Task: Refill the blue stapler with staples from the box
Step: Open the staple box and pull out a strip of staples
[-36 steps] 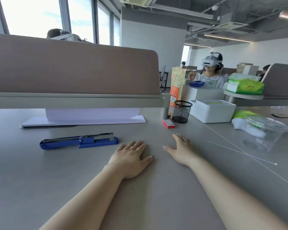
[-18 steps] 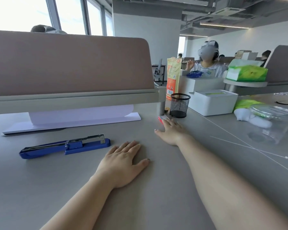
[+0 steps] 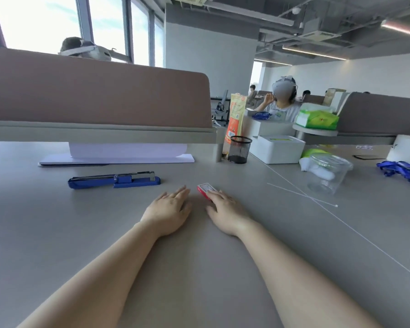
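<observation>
Spanning the whole foreground, the grey desk (image 3: 57, 233) carries both my forearms and everything listed below. Beyond my hands stands the brown partition (image 3: 92, 91), with a white sheet of paper (image 3: 118, 158) lying at its foot. Ahead and to the right of my right hand are the white box (image 3: 278, 149), the clear plastic cup (image 3: 328, 172) and the black mesh pen cup (image 3: 239, 150), all well apart from my fingers. The blue stapler (image 3: 114, 181) lies flat on the desk ahead and to the left of my left hand, untouched and closed. My left hand (image 3: 167, 213) rests palm down, fingers loosely spread, empty. My right hand (image 3: 225, 211) also lies palm down; its fingertips (image 3: 212, 194) rest on the near end of the red staple box (image 3: 205, 190), which sits on the desk just ahead of that hand, between the two hands and slightly right. I cannot tell whether the fingers pinch the box or merely cover it.
</observation>
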{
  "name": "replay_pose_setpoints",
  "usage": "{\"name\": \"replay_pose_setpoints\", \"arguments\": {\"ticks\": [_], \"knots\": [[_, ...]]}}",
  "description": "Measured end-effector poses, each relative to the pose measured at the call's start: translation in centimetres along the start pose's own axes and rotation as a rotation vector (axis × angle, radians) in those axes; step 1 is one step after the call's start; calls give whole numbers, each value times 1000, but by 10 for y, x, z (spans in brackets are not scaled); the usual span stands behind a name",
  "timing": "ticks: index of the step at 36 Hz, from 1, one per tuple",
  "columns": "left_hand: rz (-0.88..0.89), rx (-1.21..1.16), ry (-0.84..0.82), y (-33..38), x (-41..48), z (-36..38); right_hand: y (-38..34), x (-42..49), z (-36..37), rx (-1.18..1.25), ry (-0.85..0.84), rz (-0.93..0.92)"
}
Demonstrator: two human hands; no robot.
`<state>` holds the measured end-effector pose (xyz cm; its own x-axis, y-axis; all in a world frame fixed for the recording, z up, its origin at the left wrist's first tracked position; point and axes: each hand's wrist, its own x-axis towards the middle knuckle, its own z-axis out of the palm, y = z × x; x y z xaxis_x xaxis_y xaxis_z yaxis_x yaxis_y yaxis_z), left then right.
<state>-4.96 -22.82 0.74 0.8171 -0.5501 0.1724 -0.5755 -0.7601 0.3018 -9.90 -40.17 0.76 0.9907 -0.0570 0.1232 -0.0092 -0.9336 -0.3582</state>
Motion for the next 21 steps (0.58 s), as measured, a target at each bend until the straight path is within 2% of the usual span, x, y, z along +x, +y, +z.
{"name": "replay_pose_setpoints", "arguments": {"ticks": [3,9,14,21], "knots": [[36,42,-1,-1,-21,1,-8,-27,-1,25,35,-26],[57,70,8,2,-49,0,-9,-52,0,88,243,-40],[34,41,20,4,-49,0,-5,-51,-2,219,293,-16],[63,39,44,7,-45,-1,1,-40,0,228,301,73]]}}
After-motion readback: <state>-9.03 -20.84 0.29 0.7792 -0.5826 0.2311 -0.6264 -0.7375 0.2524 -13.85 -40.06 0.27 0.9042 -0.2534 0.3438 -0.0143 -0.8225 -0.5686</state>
